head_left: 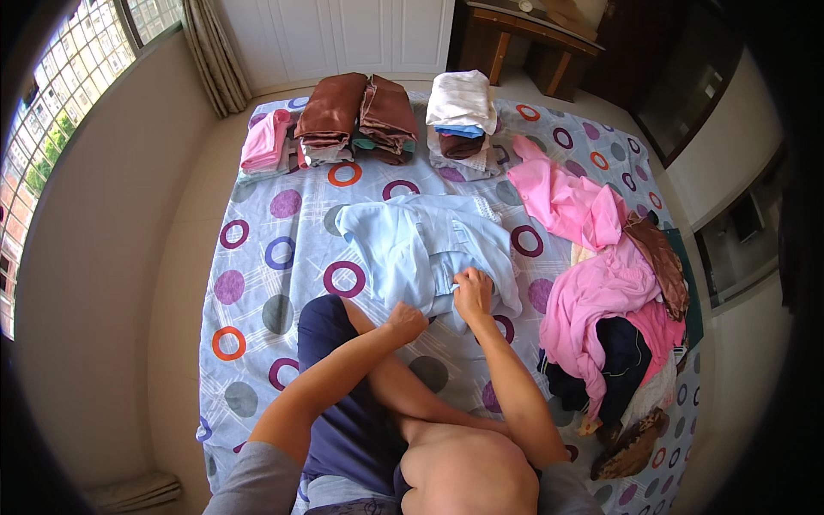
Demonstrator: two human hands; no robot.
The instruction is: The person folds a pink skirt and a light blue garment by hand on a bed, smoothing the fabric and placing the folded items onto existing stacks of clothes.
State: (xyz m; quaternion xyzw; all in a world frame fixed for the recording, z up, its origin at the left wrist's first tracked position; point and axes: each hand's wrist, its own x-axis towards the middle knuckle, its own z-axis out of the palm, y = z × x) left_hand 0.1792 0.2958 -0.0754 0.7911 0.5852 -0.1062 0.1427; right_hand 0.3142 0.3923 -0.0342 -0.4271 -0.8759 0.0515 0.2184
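Note:
A light blue garment [395, 245] lies spread and creased on the bed in front of my crossed legs. It has a gathered band in its middle and a strip of white trim at its far right corner. My left hand [408, 324] is closed at the garment's near edge, its fingertips mostly turned out of sight. Farther right, my right hand [472, 294] pinches the cloth beside the gathered band, with the fingers bent.
Along the bed's far side stand folded stacks: pink cloth [266, 142], brown cloth [330, 103], and a white-topped pile [462, 101]. At the right lies a loose heap of pink clothes [601, 287] with dark pieces [625, 360]. A patterned sheet [257, 343] covers the bed.

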